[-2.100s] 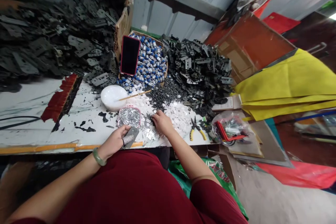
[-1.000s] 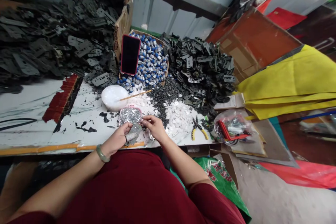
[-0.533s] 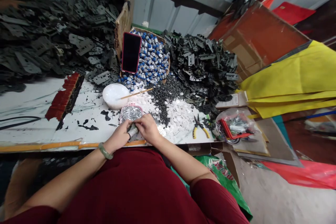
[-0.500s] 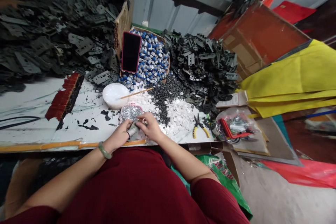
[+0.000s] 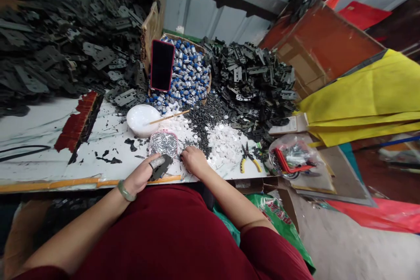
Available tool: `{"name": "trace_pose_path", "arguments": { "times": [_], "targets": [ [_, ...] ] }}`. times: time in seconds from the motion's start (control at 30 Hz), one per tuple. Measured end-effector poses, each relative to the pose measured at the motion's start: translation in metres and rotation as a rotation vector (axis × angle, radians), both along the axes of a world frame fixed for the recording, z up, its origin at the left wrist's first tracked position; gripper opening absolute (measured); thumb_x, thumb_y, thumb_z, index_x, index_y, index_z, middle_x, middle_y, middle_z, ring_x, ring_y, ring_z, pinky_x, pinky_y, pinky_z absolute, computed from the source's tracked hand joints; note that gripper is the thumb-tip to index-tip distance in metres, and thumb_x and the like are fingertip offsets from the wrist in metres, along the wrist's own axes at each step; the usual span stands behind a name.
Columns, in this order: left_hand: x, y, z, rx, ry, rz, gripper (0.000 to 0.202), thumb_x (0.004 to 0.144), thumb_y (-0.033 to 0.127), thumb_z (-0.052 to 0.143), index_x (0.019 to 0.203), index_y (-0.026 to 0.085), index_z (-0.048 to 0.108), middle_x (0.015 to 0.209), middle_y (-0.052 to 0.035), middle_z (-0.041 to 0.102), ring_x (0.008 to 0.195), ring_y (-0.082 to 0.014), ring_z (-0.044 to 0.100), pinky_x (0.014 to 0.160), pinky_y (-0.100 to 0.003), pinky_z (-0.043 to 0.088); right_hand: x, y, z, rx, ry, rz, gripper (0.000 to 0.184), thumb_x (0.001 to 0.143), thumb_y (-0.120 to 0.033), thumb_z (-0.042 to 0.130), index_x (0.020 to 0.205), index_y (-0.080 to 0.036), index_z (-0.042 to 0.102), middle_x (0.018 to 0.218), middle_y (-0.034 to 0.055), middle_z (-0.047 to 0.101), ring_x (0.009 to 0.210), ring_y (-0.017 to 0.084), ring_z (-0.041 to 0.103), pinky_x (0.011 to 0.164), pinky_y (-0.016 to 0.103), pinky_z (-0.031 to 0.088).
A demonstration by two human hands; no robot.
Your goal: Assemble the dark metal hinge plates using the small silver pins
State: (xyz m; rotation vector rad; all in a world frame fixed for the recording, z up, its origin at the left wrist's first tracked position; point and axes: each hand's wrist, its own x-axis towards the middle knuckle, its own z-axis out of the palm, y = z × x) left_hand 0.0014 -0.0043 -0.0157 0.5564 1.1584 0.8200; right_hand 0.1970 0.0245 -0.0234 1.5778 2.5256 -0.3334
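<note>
My left hand (image 5: 142,175) is closed on a dark grey metal bracket (image 5: 163,169) near the table's front edge. A pale wrap covers one of its fingers. To the right, my right hand (image 5: 196,162) is at the tabletop with its fingers curled together; whatever is under the fingertips is too small or hidden. Just beyond the bracket sits a pink-rimmed tray (image 5: 163,143) of thin, shiny metal pins. Small black parts (image 5: 204,133) and white discs (image 5: 225,144) lie loose beyond my right hand.
A white bowl (image 5: 141,121) with a wooden stick (image 5: 169,117) stands behind the tray. A phone (image 5: 162,65) leans before blue-and-white parts (image 5: 192,72). Metal brackets are heaped left (image 5: 65,52) and right (image 5: 252,78). Yellow-handled pliers (image 5: 249,159) lie at the right.
My right hand has moved off the bracket, rightward to the tabletop. My left hand keeps hold of the bracket, which now shows more fully, and the pin tray is less covered.
</note>
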Motion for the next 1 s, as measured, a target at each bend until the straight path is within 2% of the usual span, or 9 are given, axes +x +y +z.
{"name": "trace_pose_path", "arguments": {
  "times": [0.2,0.3,0.5,0.57,0.63,0.73,0.8,0.9,1.0],
  "targets": [
    [0.003,0.0,-0.006,-0.001,-0.131,-0.076,0.029,0.063,0.038,0.072,0.079,0.015,0.065,0.07,-0.0013,0.069,0.059,-0.0132,0.06,0.058,-0.025,0.048,-0.003,-0.001,0.001,0.085,0.38,-0.074,0.014,0.088,-0.018,0.05,0.087,-0.017,0.064,0.082,0.0065,0.062,0.084,0.017,0.055,0.076,0.026,0.041],
    [0.006,0.004,-0.006,-0.02,-0.232,-0.037,0.026,0.066,0.035,0.07,0.08,0.014,0.066,0.07,-0.0033,0.069,0.059,-0.0137,0.06,0.056,-0.025,0.048,-0.011,-0.007,0.005,0.097,0.599,-0.042,0.014,0.088,-0.018,0.05,0.088,-0.018,0.064,0.081,0.0049,0.063,0.081,0.015,0.056,0.075,0.025,0.043],
    [0.003,0.005,-0.001,0.069,-0.185,-0.1,0.03,0.073,0.04,0.062,0.088,0.015,0.067,0.077,-0.0058,0.07,0.073,-0.0198,0.063,0.066,-0.031,0.05,-0.022,-0.016,0.005,0.139,0.685,0.009,0.022,0.089,-0.021,0.047,0.101,-0.017,0.066,0.094,0.0106,0.066,0.091,0.019,0.057,0.081,0.031,0.046],
    [-0.001,0.002,0.0,0.227,-0.046,-0.216,0.029,0.077,0.042,0.057,0.088,0.017,0.066,0.079,-0.0053,0.068,0.075,-0.0203,0.062,0.068,-0.032,0.049,-0.023,-0.015,0.002,0.069,0.739,-0.057,0.022,0.088,-0.021,0.049,0.097,-0.017,0.068,0.092,0.0098,0.067,0.09,0.019,0.058,0.082,0.032,0.046],
    [-0.005,0.0,0.003,0.506,0.219,-0.36,0.025,0.08,0.04,0.055,0.088,0.019,0.066,0.083,-0.0052,0.066,0.078,-0.0206,0.06,0.071,-0.032,0.047,-0.022,-0.012,0.001,-0.063,0.859,-0.2,0.019,0.087,-0.026,0.052,0.091,-0.018,0.069,0.088,0.0071,0.068,0.086,0.017,0.06,0.08,0.03,0.046],
    [-0.011,-0.001,0.008,0.996,0.728,-0.509,0.019,0.079,0.032,0.055,0.088,0.019,0.066,0.082,-0.0071,0.061,0.076,-0.0212,0.055,0.071,-0.034,0.043,-0.018,-0.008,0.004,-0.357,1.106,-0.429,0.023,0.082,-0.039,0.06,0.083,-0.017,0.069,0.076,0.0024,0.067,0.069,0.013,0.058,0.069,0.027,0.047],
    [-0.014,-0.001,0.01,1.241,0.973,-0.547,0.018,0.079,0.029,0.053,0.086,0.017,0.064,0.077,-0.0076,0.058,0.072,-0.0218,0.052,0.067,-0.035,0.041,-0.016,-0.007,0.008,-0.554,1.221,-0.486,0.03,0.074,-0.046,0.067,0.078,-0.016,0.068,0.069,0.0002,0.065,0.063,0.011,0.055,0.066,0.026,0.045],
    [-0.018,0.002,0.01,1.454,1.128,-0.569,0.013,0.079,0.025,0.051,0.081,0.016,0.061,0.07,-0.0066,0.054,0.067,-0.0215,0.048,0.062,-0.035,0.037,-0.015,-0.006,0.015,-0.732,1.247,-0.462,0.034,0.065,-0.047,0.073,0.074,-0.015,0.067,0.07,-0.0008,0.064,0.066,0.011,0.054,0.07,0.026,0.044],
    [-0.021,0.005,0.01,1.555,1.175,-0.59,0.009,0.079,0.02,0.05,0.074,0.017,0.058,0.068,-0.0056,0.053,0.066,-0.0201,0.046,0.061,-0.034,0.035,-0.018,-0.008,0.018,-0.728,1.18,-0.456,0.031,0.065,-0.044,0.072,0.071,-0.015,0.065,0.068,-0.0021,0.062,0.066,0.011,0.052,0.07,0.025,0.042]
  ]
}}
